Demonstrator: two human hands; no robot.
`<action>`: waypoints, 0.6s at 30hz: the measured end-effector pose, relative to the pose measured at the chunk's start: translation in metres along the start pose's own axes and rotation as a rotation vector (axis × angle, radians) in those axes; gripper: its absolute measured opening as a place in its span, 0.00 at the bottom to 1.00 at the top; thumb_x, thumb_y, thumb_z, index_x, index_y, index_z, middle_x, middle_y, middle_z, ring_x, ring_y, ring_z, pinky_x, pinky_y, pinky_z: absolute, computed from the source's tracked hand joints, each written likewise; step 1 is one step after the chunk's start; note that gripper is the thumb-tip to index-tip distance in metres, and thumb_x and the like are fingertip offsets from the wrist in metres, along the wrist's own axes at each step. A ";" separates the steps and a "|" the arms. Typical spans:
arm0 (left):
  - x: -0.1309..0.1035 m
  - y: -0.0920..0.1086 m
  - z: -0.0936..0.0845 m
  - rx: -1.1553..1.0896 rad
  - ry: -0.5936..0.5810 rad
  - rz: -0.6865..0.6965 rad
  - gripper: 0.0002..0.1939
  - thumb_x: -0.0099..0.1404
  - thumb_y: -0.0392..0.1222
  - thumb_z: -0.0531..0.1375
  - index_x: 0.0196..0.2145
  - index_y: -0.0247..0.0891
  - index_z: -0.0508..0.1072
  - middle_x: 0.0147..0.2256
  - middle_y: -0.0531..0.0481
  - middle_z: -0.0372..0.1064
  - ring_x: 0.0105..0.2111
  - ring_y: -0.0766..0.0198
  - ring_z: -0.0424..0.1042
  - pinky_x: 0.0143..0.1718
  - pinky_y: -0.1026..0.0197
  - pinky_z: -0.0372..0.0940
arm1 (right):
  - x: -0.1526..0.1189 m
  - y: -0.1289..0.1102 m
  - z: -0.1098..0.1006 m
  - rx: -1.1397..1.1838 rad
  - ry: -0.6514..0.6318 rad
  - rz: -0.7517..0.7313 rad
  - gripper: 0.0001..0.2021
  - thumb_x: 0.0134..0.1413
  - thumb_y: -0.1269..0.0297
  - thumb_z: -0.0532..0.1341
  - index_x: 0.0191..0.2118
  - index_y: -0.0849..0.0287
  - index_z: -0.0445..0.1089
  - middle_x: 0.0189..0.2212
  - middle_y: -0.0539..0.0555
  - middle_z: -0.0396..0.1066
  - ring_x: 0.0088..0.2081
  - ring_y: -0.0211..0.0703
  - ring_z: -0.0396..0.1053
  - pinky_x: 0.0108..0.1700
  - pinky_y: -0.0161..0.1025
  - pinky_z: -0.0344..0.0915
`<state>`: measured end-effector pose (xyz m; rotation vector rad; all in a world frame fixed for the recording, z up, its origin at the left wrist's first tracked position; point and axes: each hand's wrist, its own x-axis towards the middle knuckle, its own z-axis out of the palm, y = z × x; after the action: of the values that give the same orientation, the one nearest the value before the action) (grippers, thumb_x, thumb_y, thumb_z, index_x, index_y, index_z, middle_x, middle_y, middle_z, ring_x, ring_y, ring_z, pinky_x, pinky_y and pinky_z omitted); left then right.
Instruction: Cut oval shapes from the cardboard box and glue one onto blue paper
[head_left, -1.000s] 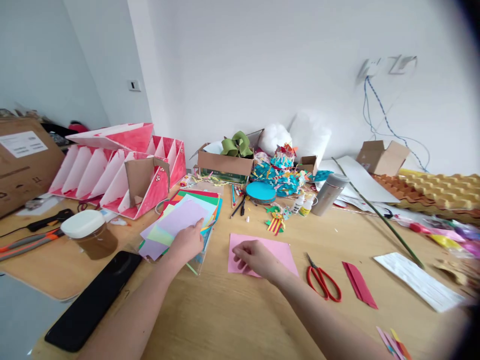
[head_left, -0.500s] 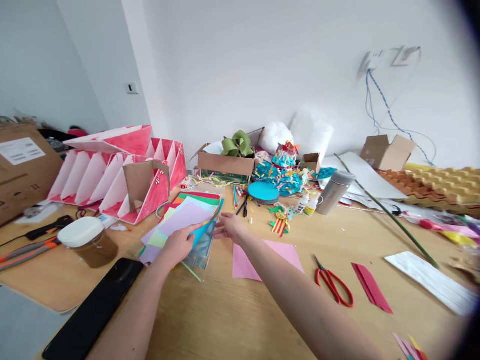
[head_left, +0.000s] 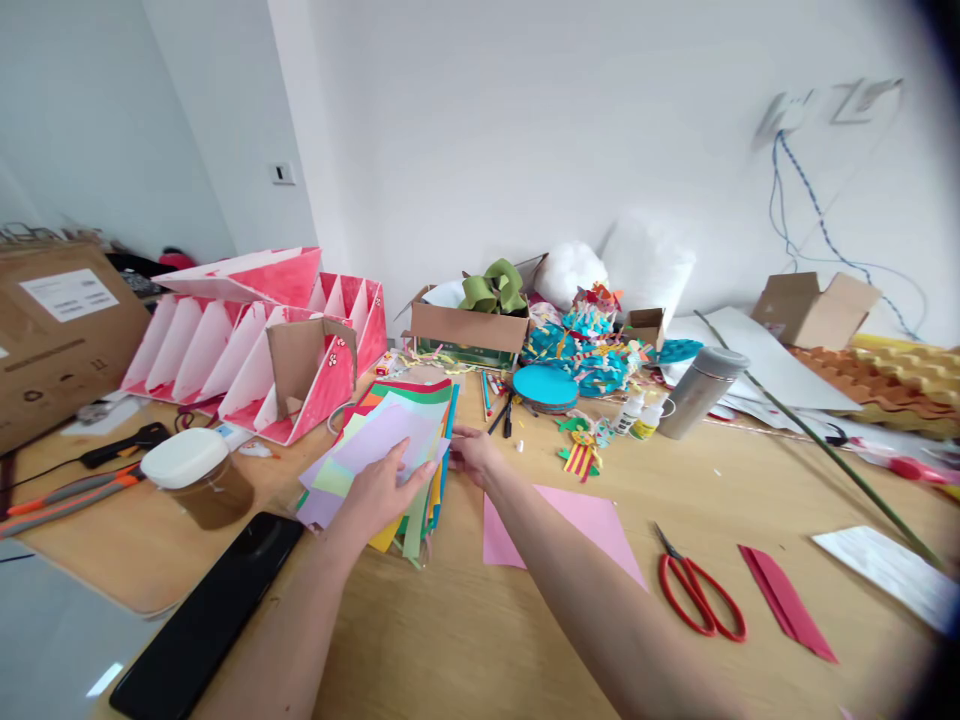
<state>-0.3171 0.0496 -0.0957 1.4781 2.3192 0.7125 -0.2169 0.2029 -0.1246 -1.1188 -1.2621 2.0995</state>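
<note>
My left hand [head_left: 390,487] lies on top of a stack of coloured paper sheets [head_left: 379,440], fingers stretched out and thumb apart. Lilac and pale sheets are uppermost, with red, green, yellow and blue edges showing beneath. At the stack's right edge is my right hand [head_left: 474,455], its fingers loosely bent and apart, the tips partly hidden by the papers. A clear plastic sleeve shows faintly under the stack's lower end. Partly beneath my right forearm, a pink sheet [head_left: 559,520] rests flat on the table.
Red-handled scissors [head_left: 697,590] and folded red paper [head_left: 787,602] lie to the right. At left are a black phone [head_left: 210,610], a lidded jar [head_left: 199,480] and a pink-and-white cardboard rack [head_left: 259,350]. Glue bottles [head_left: 637,415] and a tumbler [head_left: 701,392] stand farther back.
My left hand has shifted from the stack's lower right edge onto its top. More yellow and green sheets show at the lower right. The view has turned slightly left.
</note>
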 end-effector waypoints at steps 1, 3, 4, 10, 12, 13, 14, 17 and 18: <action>-0.001 0.002 0.000 0.012 0.006 -0.010 0.39 0.65 0.62 0.49 0.64 0.31 0.55 0.50 0.34 0.72 0.50 0.50 0.73 0.49 0.55 0.64 | 0.000 0.001 0.001 0.015 -0.009 -0.018 0.14 0.63 0.61 0.59 0.50 0.62 0.67 0.44 0.55 0.70 0.39 0.41 0.72 0.39 0.42 0.72; -0.001 0.006 0.001 0.037 0.011 -0.019 0.43 0.63 0.65 0.49 0.66 0.32 0.52 0.53 0.33 0.70 0.51 0.48 0.71 0.49 0.55 0.63 | -0.001 0.002 0.003 0.039 -0.026 -0.047 0.13 0.63 0.61 0.60 0.50 0.62 0.67 0.44 0.55 0.70 0.39 0.41 0.72 0.39 0.42 0.72; -0.001 0.009 0.002 0.050 0.010 -0.020 0.45 0.62 0.66 0.50 0.66 0.32 0.49 0.54 0.32 0.68 0.52 0.47 0.70 0.50 0.54 0.62 | -0.002 0.002 0.004 0.046 -0.034 -0.058 0.13 0.63 0.61 0.60 0.50 0.62 0.67 0.44 0.55 0.70 0.39 0.41 0.71 0.39 0.42 0.72; 0.012 0.015 0.004 0.126 -0.036 0.000 0.45 0.59 0.50 0.58 0.68 0.35 0.44 0.57 0.31 0.65 0.56 0.43 0.66 0.51 0.51 0.60 | -0.010 0.002 0.012 0.058 -0.057 -0.082 0.14 0.62 0.62 0.60 0.51 0.61 0.67 0.45 0.55 0.70 0.39 0.41 0.71 0.39 0.42 0.72; 0.020 0.012 0.000 0.138 -0.053 -0.015 0.42 0.59 0.42 0.56 0.68 0.37 0.45 0.54 0.34 0.69 0.53 0.45 0.70 0.49 0.52 0.62 | -0.010 0.002 0.016 0.060 -0.061 -0.090 0.14 0.63 0.62 0.60 0.51 0.61 0.67 0.45 0.55 0.70 0.39 0.41 0.71 0.39 0.42 0.72; 0.024 0.011 -0.002 0.139 -0.063 -0.020 0.41 0.59 0.40 0.55 0.68 0.39 0.46 0.52 0.36 0.71 0.51 0.47 0.71 0.48 0.53 0.63 | -0.009 0.002 0.018 0.058 -0.061 -0.090 0.14 0.63 0.62 0.60 0.51 0.61 0.67 0.45 0.55 0.70 0.39 0.41 0.71 0.39 0.42 0.72; 0.027 0.009 -0.006 0.138 -0.075 -0.017 0.40 0.59 0.38 0.54 0.67 0.40 0.48 0.51 0.39 0.73 0.49 0.49 0.73 0.47 0.55 0.64 | -0.007 0.003 0.021 0.055 -0.060 -0.088 0.14 0.63 0.62 0.60 0.51 0.61 0.67 0.45 0.55 0.70 0.39 0.41 0.71 0.39 0.42 0.72; 0.032 0.002 -0.016 0.125 -0.114 0.026 0.37 0.57 0.33 0.52 0.65 0.47 0.55 0.49 0.47 0.75 0.48 0.54 0.74 0.44 0.60 0.66 | 0.000 0.006 0.026 0.028 -0.054 -0.071 0.14 0.63 0.61 0.59 0.51 0.61 0.67 0.45 0.55 0.70 0.40 0.42 0.71 0.40 0.43 0.72; 0.033 0.000 -0.018 0.121 -0.125 0.044 0.37 0.57 0.32 0.52 0.64 0.48 0.58 0.50 0.50 0.74 0.48 0.55 0.74 0.44 0.61 0.66 | 0.004 0.008 0.028 0.016 -0.054 -0.071 0.15 0.63 0.60 0.59 0.51 0.61 0.67 0.46 0.56 0.70 0.41 0.43 0.71 0.41 0.44 0.72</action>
<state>-0.3403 0.0749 -0.0804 1.5817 2.2767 0.4835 -0.2412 0.1874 -0.1257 -1.0022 -1.2888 2.0957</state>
